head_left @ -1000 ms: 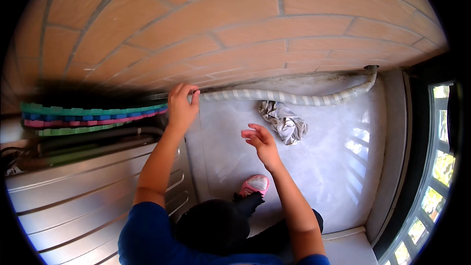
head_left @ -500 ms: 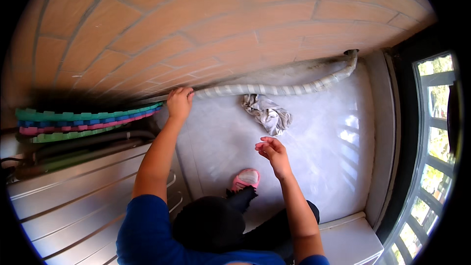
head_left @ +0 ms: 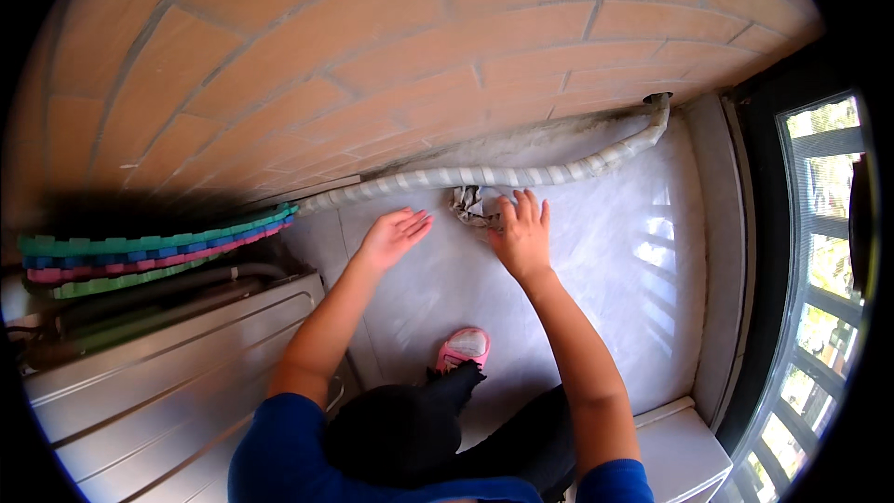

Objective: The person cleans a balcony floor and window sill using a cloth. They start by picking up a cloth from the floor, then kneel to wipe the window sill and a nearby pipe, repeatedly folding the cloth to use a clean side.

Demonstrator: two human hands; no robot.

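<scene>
- The left hand [head_left: 393, 240] is up in the air over the floor [head_left: 605, 270]. Its fingers are nearly straight and a bit apart, and it holds nothing.
- The right hand [head_left: 523, 244] is over the right part of the cloth [head_left: 473, 209]. Its fingers are spread wide and not curled up. I cannot tell if it is touching the cloth.
- The cloth is gray and crumpled. It lies on the floor, near the pipe [head_left: 466, 176], and the right hand hides some of it.
- The pipe is pale with stripes. It runs along the bottom of the brick wall [head_left: 391, 65] and bends up at the right to a hole [head_left: 657, 97].
- At the left is a pile of mats [head_left: 158, 247], with green, blue and pink ones. A silver box [head_left: 177, 354] is just beside them.
- A pink shoe [head_left: 465, 347] is on the floor, below the two hands.
- On the right is a window [head_left: 829, 251] with dark bars.
- The sleeves [head_left: 279, 447] are blue.
</scene>
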